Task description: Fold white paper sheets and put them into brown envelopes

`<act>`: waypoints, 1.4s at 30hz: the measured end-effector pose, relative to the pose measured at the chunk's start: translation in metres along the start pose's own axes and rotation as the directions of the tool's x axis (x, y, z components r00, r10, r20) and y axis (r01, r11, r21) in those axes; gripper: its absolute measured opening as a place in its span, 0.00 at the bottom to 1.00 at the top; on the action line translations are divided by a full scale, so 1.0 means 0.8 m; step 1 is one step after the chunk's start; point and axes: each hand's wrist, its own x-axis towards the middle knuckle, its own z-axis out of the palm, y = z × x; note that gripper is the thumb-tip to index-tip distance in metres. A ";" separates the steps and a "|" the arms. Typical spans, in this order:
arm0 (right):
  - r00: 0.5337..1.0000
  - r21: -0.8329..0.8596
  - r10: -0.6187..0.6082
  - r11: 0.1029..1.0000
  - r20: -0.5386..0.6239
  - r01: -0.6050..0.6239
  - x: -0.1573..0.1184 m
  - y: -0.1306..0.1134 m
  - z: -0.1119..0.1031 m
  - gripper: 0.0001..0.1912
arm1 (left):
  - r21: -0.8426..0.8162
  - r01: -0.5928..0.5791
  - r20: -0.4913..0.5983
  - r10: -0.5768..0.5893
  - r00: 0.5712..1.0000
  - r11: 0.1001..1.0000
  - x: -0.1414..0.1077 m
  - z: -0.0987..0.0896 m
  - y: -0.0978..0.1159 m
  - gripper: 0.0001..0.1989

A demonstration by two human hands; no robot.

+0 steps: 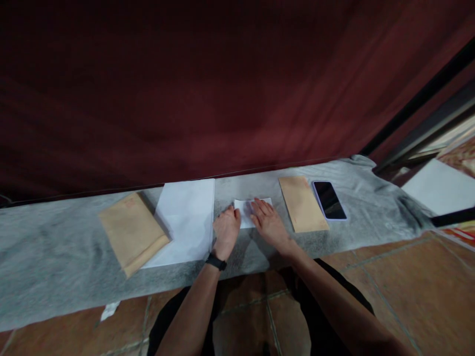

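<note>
A small folded sheet of white paper [245,207] lies on the grey cloth between my hands. My left hand [227,226], with a black band on its wrist, is closed at the paper's left end, thumb against its edge. Its other fingers are curled and partly hidden. Flat across the right part of the paper rests my right hand [269,222], its fingers stretched out and covering some of it. Just left of my left hand is a stack of white sheets [185,212]. A brown envelope [303,203] lies to the right of my right hand.
A thick stack of brown envelopes [133,230] overlaps the white sheets' left side. Beyond the right envelope lies a phone [329,200] with a dark screen. The grey cloth [55,247] covers a narrow ledge against a dark red curtain [222,99]. A white scrap [110,310] is on the tiled floor.
</note>
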 end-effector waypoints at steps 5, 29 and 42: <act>0.996 -0.086 0.006 0.996 0.094 0.003 -0.014 -0.008 0.013 0.27 | 0.032 0.000 0.024 -0.001 1.000 0.999 -0.003 -0.001 0.003 0.19; 0.995 -0.175 0.005 0.985 0.097 0.012 -0.017 0.003 0.018 0.28 | -0.058 -0.397 -0.109 0.390 0.915 0.916 -0.029 0.058 0.015 0.32; 0.980 -0.139 0.198 0.971 0.028 -0.192 -0.013 0.007 0.003 0.27 | 0.008 -0.310 -0.144 0.308 0.940 0.951 -0.026 0.065 0.012 0.35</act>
